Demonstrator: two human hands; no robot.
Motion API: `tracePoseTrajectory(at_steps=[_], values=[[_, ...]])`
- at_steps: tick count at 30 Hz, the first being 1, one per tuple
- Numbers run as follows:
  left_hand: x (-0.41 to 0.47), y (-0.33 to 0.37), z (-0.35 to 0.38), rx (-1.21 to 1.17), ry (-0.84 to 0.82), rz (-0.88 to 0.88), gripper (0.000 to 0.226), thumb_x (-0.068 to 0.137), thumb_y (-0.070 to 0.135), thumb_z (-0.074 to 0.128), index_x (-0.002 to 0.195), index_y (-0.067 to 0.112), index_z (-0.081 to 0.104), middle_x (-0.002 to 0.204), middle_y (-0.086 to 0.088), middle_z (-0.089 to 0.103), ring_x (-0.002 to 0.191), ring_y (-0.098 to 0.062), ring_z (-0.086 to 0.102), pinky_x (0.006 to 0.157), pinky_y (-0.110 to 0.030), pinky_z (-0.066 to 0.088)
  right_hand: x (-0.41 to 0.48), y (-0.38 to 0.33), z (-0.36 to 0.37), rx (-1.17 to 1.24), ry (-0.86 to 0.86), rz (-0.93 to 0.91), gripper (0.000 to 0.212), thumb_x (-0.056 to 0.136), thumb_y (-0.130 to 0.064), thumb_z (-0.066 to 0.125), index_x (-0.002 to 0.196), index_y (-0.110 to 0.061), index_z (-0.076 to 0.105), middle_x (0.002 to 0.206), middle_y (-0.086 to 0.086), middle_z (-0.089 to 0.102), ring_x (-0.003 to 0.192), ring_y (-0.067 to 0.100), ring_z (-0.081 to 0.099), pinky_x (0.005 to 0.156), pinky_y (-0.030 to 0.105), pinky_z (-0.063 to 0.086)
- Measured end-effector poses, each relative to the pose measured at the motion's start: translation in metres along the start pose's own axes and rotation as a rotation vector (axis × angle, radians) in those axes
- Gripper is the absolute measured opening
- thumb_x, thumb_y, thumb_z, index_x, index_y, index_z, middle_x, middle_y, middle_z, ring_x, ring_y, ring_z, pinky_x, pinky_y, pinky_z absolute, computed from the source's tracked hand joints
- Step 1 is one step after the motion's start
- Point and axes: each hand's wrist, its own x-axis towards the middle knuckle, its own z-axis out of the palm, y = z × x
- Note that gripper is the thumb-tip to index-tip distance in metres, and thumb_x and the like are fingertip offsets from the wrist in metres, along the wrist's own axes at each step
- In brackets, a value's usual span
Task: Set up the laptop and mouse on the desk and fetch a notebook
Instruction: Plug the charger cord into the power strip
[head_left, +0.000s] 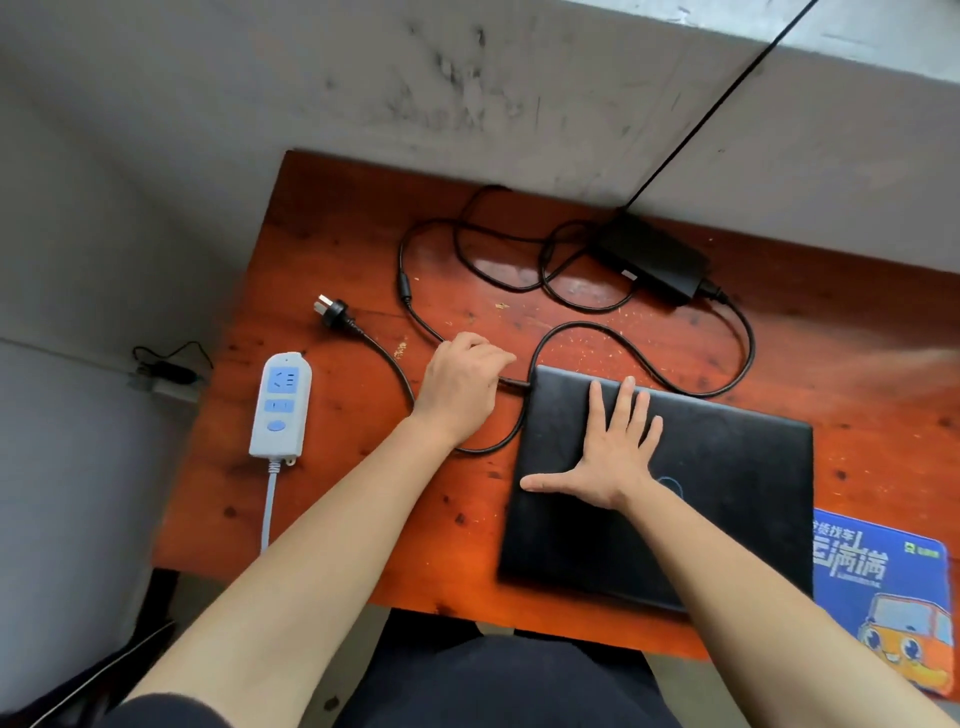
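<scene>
Head view: person seated at red-brown bench, both bare forearms reaching out over it.
Mouse pad: blue, cartoon car print, right of right hand and nearer the person, just beside laptop's right edge.
Laptop: black, lid closed, flat on bench, under right hand.
Right hand: palm down on laptop lid, fingers straight and spread, thumb out to the left.
Power strip: white with blue sockets, left of left hand, apart from it; white cord runs back toward person.
Left hand: left of right hand, just off laptop's far left corner, fingers curled round end of charger cable where it meets laptop edge.
Charger cable: black, loose loops on bench beyond both hands.
Wall plug: black, lying on bench beyond and left of left hand, apart from power strip.
Power brick: black, farthest out, beyond right hand, near the wall.
</scene>
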Motion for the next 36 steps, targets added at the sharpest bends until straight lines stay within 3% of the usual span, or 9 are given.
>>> tracePoseTrajectory(at_steps=[2,6,10,13,15,18,23,28,36], values=[[-0.019,-0.011,-0.023,0.005,0.043,-0.145,0.027,0.088,0.006,0.059,0.11,0.012,0.074,0.107,-0.002,0.074,0.108,-0.026,0.061,0.086,-0.043,0.05,-0.001,-0.011,0.0,0.019,0.077,-0.015,0.153,0.052,-0.09,0.066,0.156,-0.021,-0.023,0.157,0.021,-0.039,0.145,0.041,-0.037,0.115,0.059,-0.019],[-0.066,-0.052,-0.055,0.091,-0.065,-0.384,0.034,0.095,0.019,0.058,0.127,0.016,0.065,0.135,-0.003,0.061,0.128,-0.023,0.049,0.104,-0.043,0.042,0.0,-0.063,-0.001,0.117,0.345,-0.204,0.084,0.086,-0.036,0.062,0.158,-0.017,0.022,0.167,0.019,0.001,0.155,0.035,-0.006,0.124,0.054,-0.002],[-0.104,-0.088,-0.082,0.239,-0.119,-0.718,0.055,0.095,0.04,0.056,0.145,0.02,0.045,0.153,-0.006,0.038,0.139,-0.027,0.036,0.111,-0.047,0.035,0.011,-0.128,-0.002,0.224,0.334,-0.341,0.071,0.092,-0.028,0.058,0.156,-0.016,0.03,0.165,0.015,0.019,0.154,0.033,0.011,0.125,0.046,0.011],[-0.124,-0.113,-0.093,0.24,-0.163,-1.058,0.076,0.085,0.064,0.057,0.143,0.016,0.043,0.143,-0.01,0.044,0.128,-0.032,0.044,0.102,-0.048,0.04,0.018,-0.163,0.002,0.258,0.27,-0.429,0.066,0.093,-0.025,0.057,0.155,-0.016,0.034,0.161,0.011,0.031,0.149,0.029,0.027,0.121,0.042,0.027],[-0.131,-0.125,-0.092,0.15,-0.236,-1.169,0.066,0.08,0.072,0.057,0.122,0.021,0.059,0.114,-0.006,0.054,0.103,-0.028,0.057,0.089,-0.043,0.051,0.018,-0.177,0.006,0.266,0.224,-0.467,0.063,0.094,-0.024,0.055,0.154,-0.016,0.035,0.157,0.008,0.036,0.143,0.028,0.036,0.116,0.041,0.037],[-0.133,-0.129,-0.087,0.05,-0.206,-1.197,0.052,0.079,0.071,0.061,0.101,0.024,0.06,0.096,-0.001,0.049,0.085,-0.022,0.059,0.072,-0.035,0.055,0.021,-0.19,0.016,0.156,0.195,-0.513,0.061,0.096,-0.022,0.053,0.154,-0.016,0.033,0.154,0.008,0.038,0.135,0.031,0.042,0.106,0.043,0.045],[-0.131,-0.131,-0.083,0.017,-0.183,-1.203,0.049,0.081,0.067,0.062,0.105,0.025,0.055,0.1,-0.002,0.047,0.091,-0.02,0.056,0.07,-0.033,0.053,0.027,-0.203,0.024,0.084,0.148,-0.414,0.053,0.098,-0.013,0.05,0.149,-0.012,0.038,0.132,0.013,0.048,0.115,0.039,0.055,0.091,0.045,0.05],[-0.134,-0.136,-0.082,0.008,-0.187,-1.195,0.051,0.081,0.068,0.061,0.109,0.026,0.055,0.101,-0.002,0.047,0.094,-0.021,0.056,0.068,-0.032,0.052,0.013,-0.195,0.027,0.023,-0.021,-0.269,0.032,0.085,-0.016,0.058,0.111,-0.013,0.039,0.1,0.011,0.056,0.1,0.039,0.061,0.07,0.036,0.041],[-0.135,-0.141,-0.073,-0.015,-0.151,-1.208,0.058,0.082,0.066,0.063,0.119,0.022,0.054,0.104,-0.003,0.048,0.096,-0.021,0.055,0.07,-0.033,0.054,0.017,-0.236,0.022,-0.091,0.219,-0.352,0.04,0.096,-0.04,0.055,0.123,-0.012,0.045,0.127,0.014,0.047,0.114,0.035,0.054,0.081,0.043,0.048]])
